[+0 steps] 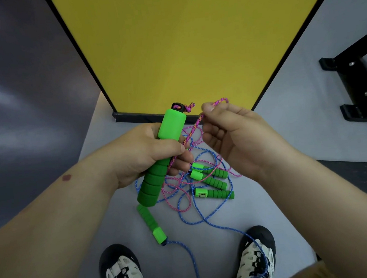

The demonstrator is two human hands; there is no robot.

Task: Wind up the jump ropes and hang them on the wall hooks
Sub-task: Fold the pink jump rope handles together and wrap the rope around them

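L hand (144, 154) gripped a green handle (158, 158) w/ fingers curled round its mid section; handle stood tilted, smooth cap end up toward the yellow panel (193, 40), ribbed foam end down. Black cap w/ a pink knot sat on the handle's top. Pink rope (191, 134) ran from under the L thumb up & right to the R hand (239, 139), which pinched it btwn thumb & forefinger, a small loop sticking out above the fingertips; other R fingers loosely curled, palm facing left.

Below the hands, on the grey floor (286, 131), lay a tangle of pink & blue rope (205, 217) w/ three green handles in the pile (213, 180), close together, just right of the held handle. A fourth loose handle (151, 225) lay on the floor under the held one, blue rope leaving its lower end & running down btwn the shoes. Left shoe (122, 273) and right shoe (256, 257) at bottom; a blue strand crossed the right shoe. Black metal frame foot (359, 87) far right, well apart from the ropes. Hooks not in view.
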